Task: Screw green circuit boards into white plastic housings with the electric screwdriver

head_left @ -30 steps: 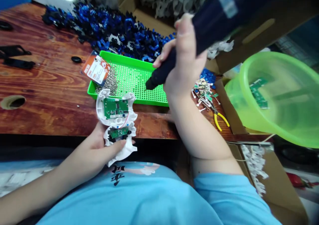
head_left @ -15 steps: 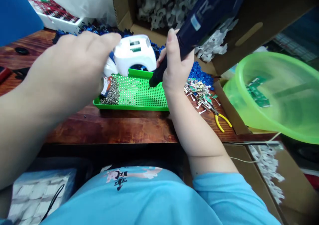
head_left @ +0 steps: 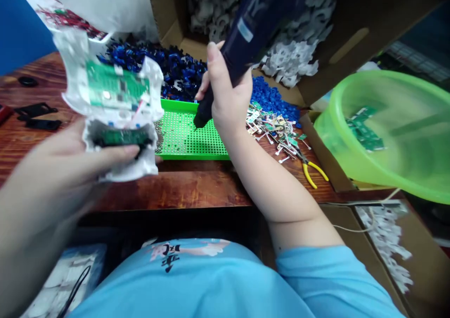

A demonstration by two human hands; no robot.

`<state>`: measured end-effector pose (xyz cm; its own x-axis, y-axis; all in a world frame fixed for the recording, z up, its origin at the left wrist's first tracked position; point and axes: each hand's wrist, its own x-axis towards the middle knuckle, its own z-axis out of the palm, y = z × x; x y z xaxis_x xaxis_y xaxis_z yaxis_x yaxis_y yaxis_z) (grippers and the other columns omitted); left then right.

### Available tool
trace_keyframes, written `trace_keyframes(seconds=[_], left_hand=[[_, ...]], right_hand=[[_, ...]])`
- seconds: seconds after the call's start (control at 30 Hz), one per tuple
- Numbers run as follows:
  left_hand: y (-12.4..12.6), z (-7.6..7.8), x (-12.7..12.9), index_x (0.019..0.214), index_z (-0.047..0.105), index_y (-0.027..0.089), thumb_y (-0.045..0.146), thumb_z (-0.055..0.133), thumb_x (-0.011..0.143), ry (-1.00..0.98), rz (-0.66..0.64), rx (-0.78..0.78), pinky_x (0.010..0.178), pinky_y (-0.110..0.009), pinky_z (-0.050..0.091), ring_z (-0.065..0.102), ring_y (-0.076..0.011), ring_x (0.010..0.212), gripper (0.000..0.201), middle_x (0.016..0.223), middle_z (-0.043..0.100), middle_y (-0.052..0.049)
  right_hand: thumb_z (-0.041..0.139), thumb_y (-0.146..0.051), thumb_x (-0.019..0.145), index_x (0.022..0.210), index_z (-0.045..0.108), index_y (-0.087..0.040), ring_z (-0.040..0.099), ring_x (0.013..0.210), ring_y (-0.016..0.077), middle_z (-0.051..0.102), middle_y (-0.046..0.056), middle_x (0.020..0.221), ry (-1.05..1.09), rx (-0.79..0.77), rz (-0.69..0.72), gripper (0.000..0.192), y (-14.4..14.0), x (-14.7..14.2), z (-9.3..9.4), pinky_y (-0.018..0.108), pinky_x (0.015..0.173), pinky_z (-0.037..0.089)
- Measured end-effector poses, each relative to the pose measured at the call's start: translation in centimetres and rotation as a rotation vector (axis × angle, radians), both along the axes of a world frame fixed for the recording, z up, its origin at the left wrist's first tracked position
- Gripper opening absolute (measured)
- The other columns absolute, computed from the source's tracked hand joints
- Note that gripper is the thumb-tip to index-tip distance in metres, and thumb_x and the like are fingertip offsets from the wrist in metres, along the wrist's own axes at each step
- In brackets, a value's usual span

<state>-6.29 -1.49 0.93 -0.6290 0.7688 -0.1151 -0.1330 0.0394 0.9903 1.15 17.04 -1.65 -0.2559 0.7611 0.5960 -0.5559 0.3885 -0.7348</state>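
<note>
My left hand (head_left: 84, 154) is closed on a white plastic housing (head_left: 149, 161), its thumb across the lower half. The housing lies opened out in two halves, and a green circuit board (head_left: 117, 87) shows in the upper one. A second, darker board (head_left: 123, 136) sits in the lower half. Wrapped round a dark blue electric screwdriver (head_left: 242, 36), my right hand (head_left: 228, 93) holds it slanting, tip down. That tip is over a green perforated tray (head_left: 193, 157), apart from the housing. Small metal screws (head_left: 159, 137) show at the tray's left end, partly hidden.
Dark blue plastic parts (head_left: 176, 69) are heaped behind the tray. Right of it lie small wired boards (head_left: 270, 125), blue pieces (head_left: 274, 97) and yellow-handled pliers (head_left: 311, 171). A cardboard box (head_left: 165, 11) holds white parts; a green basin (head_left: 393, 168) stands at right.
My left hand has turned over and moved left with the white housing, so its inside and boards now show. My right hand has shifted slightly left with the screwdriver.
</note>
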Motion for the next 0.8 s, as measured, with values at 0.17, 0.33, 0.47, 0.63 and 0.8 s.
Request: trace_keyframes(seconds=[0.17,0.33,0.47,0.63,0.8], left_hand=[[-4.2,-2.3,3.0,0.092,0.073,0.025,0.026,0.081,0.059,-0.491,-0.152,-0.41,0.067,-0.024,0.06,0.075,-0.0232,0.076,0.034,0.083,0.08,-0.001],[-5.4,-4.8,3.6,0.098,0.07,0.027,0.021,0.082,0.06,-0.759,-0.327,-0.42,0.071,-0.03,0.061,0.074,-0.0267,0.088,0.04,0.104,0.078,-0.002],[-4.7,-5.7,3.8,0.102,0.07,0.022,0.014,0.077,0.067,-0.859,-0.443,-0.387,0.08,-0.035,0.06,0.073,-0.0283,0.095,0.037,0.115,0.074,-0.007],[-4.3,-6.6,4.0,0.107,0.069,0.019,0.011,0.073,0.07,-0.896,-0.517,-0.346,0.082,-0.035,0.058,0.072,-0.0277,0.095,0.038,0.109,0.076,-0.009],[-4.0,-7.4,4.3,0.11,0.067,0.021,0.011,0.076,0.07,-0.898,-0.567,-0.266,0.08,-0.032,0.058,0.074,-0.0249,0.089,0.043,0.107,0.077,-0.006]], right_hand=[[0.07,-0.066,0.065,0.082,0.052,-0.026,0.046,0.041,0.005,0.05,-0.01,0.058,-0.067,-0.013,0.037,0.047,-0.7,-1.1,-0.3,0.024,0.04,0.042],[0.069,-0.069,0.066,0.083,0.051,-0.027,0.044,0.04,0.0011,0.046,-0.012,0.054,-0.093,0.024,0.006,0.049,0.0,-1.7,-1.2,0.021,0.039,0.037],[0.067,-0.069,0.067,0.083,0.051,-0.027,0.045,0.04,0.0016,0.047,-0.011,0.056,-0.09,0.027,-0.005,0.048,0.1,-1.7,-1.4,0.022,0.038,0.036],[0.066,-0.067,0.071,0.084,0.051,-0.027,0.045,0.039,0.0016,0.046,-0.012,0.054,-0.115,0.044,0.003,0.044,0.0,-1.6,-1.4,0.021,0.038,0.036],[0.068,-0.058,0.076,0.084,0.049,-0.027,0.045,0.04,0.0015,0.045,-0.012,0.055,-0.118,0.066,0.013,0.037,-0.2,-1.6,-1.7,0.02,0.04,0.036]])
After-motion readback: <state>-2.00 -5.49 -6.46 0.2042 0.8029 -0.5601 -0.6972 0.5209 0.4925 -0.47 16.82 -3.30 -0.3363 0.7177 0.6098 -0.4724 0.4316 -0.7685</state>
